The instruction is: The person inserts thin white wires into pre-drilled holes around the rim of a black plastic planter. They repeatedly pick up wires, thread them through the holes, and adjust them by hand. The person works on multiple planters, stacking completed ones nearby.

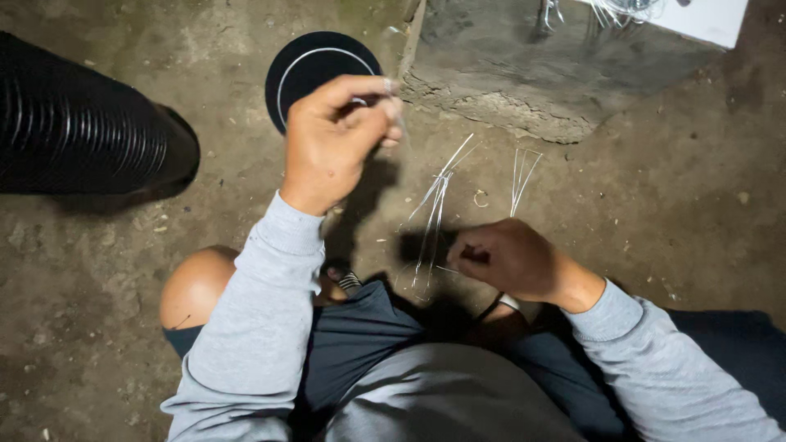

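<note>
Item: thin silvery wire strands [434, 214], loose bundle, slightly splayed.
Position: above dirt floor [671, 213], between both hands.
Left hand [337, 135]: raised, fingertips pinched on one strand's end.
Right hand [514, 259]: closed around bundle's base.

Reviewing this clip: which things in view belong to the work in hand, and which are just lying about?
In use:
- left hand, raised, pinching a thin silvery wire strand
- right hand, closed beside a loose bunch of thin silvery wire strands

Lying about:
- black ribbed plastic pipe
- round black disc with a white ring
- grey concrete block
- second small bunch of wire strands on the dirt floor
</note>
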